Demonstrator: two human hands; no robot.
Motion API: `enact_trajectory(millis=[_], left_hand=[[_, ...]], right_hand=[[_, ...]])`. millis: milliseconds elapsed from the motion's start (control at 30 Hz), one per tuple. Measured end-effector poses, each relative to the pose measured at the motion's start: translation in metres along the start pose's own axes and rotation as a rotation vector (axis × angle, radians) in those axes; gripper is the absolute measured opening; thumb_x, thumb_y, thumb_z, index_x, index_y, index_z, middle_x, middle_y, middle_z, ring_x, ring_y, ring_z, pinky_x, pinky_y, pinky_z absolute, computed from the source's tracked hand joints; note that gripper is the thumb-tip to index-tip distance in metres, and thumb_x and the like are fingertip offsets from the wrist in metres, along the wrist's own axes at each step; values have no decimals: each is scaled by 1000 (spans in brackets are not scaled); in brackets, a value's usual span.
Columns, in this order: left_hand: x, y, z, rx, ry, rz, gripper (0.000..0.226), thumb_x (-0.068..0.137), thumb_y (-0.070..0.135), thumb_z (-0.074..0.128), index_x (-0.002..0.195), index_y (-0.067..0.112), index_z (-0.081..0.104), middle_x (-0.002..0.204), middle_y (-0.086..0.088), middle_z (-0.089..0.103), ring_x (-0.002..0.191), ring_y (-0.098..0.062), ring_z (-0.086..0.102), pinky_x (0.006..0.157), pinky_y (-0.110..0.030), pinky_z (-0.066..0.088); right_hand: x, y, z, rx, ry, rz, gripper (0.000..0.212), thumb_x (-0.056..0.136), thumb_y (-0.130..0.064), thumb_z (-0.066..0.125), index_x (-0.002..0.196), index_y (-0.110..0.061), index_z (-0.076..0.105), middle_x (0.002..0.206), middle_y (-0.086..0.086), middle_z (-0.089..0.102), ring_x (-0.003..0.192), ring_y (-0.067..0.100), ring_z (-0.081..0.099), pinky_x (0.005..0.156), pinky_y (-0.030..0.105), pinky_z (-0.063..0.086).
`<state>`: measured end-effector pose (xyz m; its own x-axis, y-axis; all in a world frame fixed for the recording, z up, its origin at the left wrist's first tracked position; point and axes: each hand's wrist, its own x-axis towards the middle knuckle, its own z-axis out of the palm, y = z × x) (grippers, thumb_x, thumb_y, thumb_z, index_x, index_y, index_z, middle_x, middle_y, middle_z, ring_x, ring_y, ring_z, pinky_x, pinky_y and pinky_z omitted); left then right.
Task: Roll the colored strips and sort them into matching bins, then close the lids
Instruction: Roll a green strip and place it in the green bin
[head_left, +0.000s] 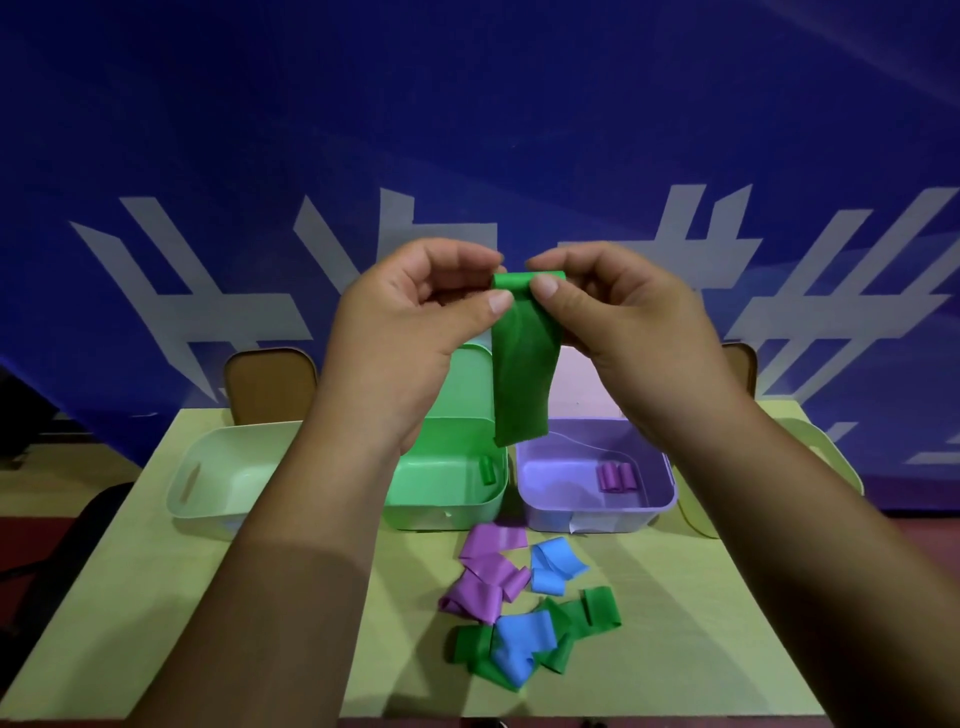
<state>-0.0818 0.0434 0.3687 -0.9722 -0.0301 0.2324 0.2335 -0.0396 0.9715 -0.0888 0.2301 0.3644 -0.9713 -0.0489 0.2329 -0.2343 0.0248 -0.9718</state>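
Green strip (522, 374) hangs long axis vertical, rolled top pinched by L hand (410, 325) & R hand (628, 327), free end down.

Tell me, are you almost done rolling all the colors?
Not yet. One green roll sits in the green bin, a few purple rolls in the purple bin. The left hand and right hand pinch a green strip, its top curled. The loose pile still needs rolling, and the lids stand open.
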Motion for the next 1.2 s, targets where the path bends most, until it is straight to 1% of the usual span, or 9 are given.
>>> enact_trajectory(millis=[100, 167, 400, 567, 767, 900, 1000, 1067, 1200], left_hand=[[-2, -1, -1, -29, -13, -27, 32, 90, -5, 80, 111, 18, 77, 108, -4, 81, 106, -19, 78, 96, -35, 63], [-4, -1, -1, -34, -36, -52, 31, 90, -3, 80, 115, 16, 76, 110, -7, 81, 108, -21, 78, 97, -37, 63], [-9, -6, 1, -20, -2, -62, 20, 94, 5, 80, 111, 15, 80, 107, -20, 77, 110, -42, 73, 100, -54, 62], [-13, -5, -2, -3, 15, -48, 27, 92, 2, 80, 113, 18, 78, 108, -8, 81, 108, -27, 78, 97, -43, 63], [-17, -6, -3, -55, 30, -92, 33, 92, -1, 79, 121, 13, 75, 113, -8, 81, 110, -23, 78, 90, -32, 63], [-19, -6, -2, -63, 49, -108, 23, 95, 8, 79, 118, 12, 77, 106, -12, 80, 105, -29, 79, 94, -41, 65], [-19, -7, -1, -50, 37, -98, 24, 95, 5, 79, 117, 12, 77, 105, -10, 81, 105, -28, 79, 92, -40, 64], [-18, -7, 1, -34, 43, -70, 24, 94, 4, 79, 115, 15, 78, 103, -8, 80, 103, -25, 78, 88, -34, 63], [-18, -7, 3, -40, 56, -29, 26, 92, 0, 79, 110, 18, 78, 102, -8, 80, 101, -24, 77, 86, -31, 61]], right_hand=[[-2, -1, 0, -48, -8, -30, 12, 100, -18, 75, 109, -25, 77, 96, 18, 71, 91, 28, 69, 95, 60, 59], [-5, -4, -2, -87, -7, -46, 13, 100, -16, 74, 110, -24, 75, 102, 20, 71, 97, 34, 71, 92, 54, 61], [-10, 0, -4, -75, -30, -36, 22, 99, -11, 75, 118, -20, 74, 95, -6, 75, 93, 12, 72, 85, 29, 62], [-11, 6, 1, -19, -59, 9, 16, 104, -25, 69, 118, -18, 76, 107, 6, 80, 106, 29, 76, 101, 56, 59], [-10, 9, 2, -26, -43, -4, 17, 103, -18, 70, 118, -19, 77, 106, 5, 79, 106, 28, 75, 100, 51, 60], [-9, 11, 1, 36, -50, -6, 19, 101, -10, 71, 118, -16, 77, 105, 12, 77, 105, 30, 75, 97, 43, 63], [-7, 13, -1, 93, -75, -2, 23, 99, -4, 71, 118, -16, 76, 101, 4, 78, 100, 22, 75, 97, 38, 61], [-6, 14, -3, 108, -93, 1, 25, 99, -4, 71, 119, -17, 76, 103, 2, 78, 103, 22, 75, 99, 41, 61], [-5, 15, -3, 144, -85, 28, 21, 100, -21, 72, 120, -17, 77, 114, 13, 77, 109, 41, 72, 104, 58, 57]])
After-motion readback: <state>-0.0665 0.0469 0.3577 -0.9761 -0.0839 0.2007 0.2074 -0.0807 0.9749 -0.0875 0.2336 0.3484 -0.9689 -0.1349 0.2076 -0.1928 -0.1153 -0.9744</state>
